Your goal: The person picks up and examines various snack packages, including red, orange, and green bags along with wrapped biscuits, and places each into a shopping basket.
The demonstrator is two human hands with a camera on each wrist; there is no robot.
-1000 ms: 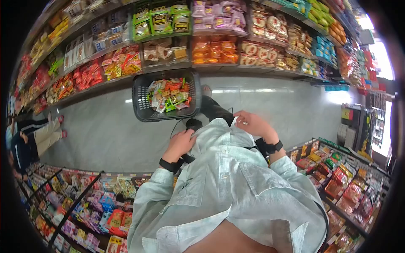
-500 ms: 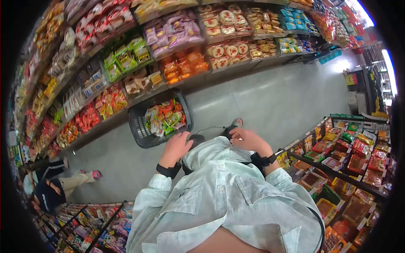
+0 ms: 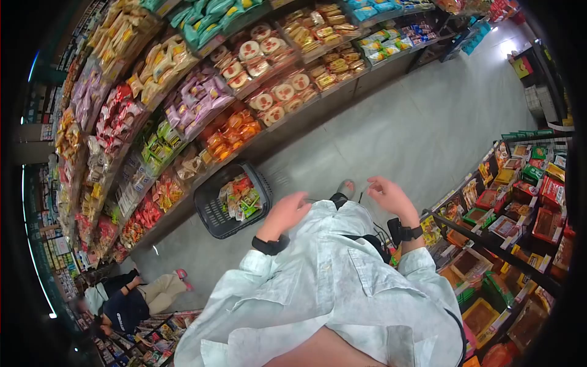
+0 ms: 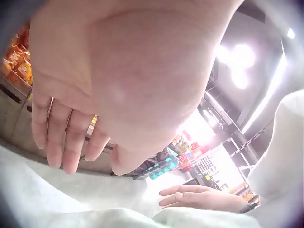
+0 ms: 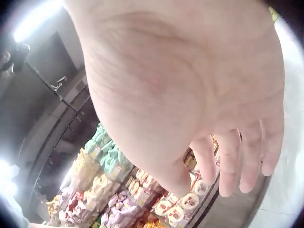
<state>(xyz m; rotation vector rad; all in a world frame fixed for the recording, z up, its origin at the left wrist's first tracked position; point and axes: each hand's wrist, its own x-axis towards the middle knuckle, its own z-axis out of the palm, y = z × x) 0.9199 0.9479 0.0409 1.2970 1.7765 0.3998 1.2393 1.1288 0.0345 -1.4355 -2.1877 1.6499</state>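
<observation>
My left hand (image 3: 286, 214) is held in front of the light-coloured shirt (image 3: 324, 257), palm empty. The left wrist view shows the fingers of this left hand (image 4: 123, 80) fairly straight and a little spread. Out to the other side, my right hand (image 3: 391, 197) hangs in the air with nothing in it. Its loosely extended fingers show below the palm in the right wrist view, where the right hand (image 5: 185, 85) fills much of the frame. Nearest the left hand, on the floor, stands a dark plastic shopping basket (image 3: 212, 215) holding several colourful snack packets (image 3: 241, 197).
Shelves of bagged snacks (image 3: 284, 92) run along the aisle ahead. A display of boxed and packed food (image 3: 489, 214) stands close on the right. Grey floor (image 3: 373, 116) stretches away between them. Other people (image 3: 131, 303) are at the lower left.
The head view has turned to the right, so shelves and basket appear rotated. Both hands, first at the shirt's front, have come away from it and moved farther apart.
</observation>
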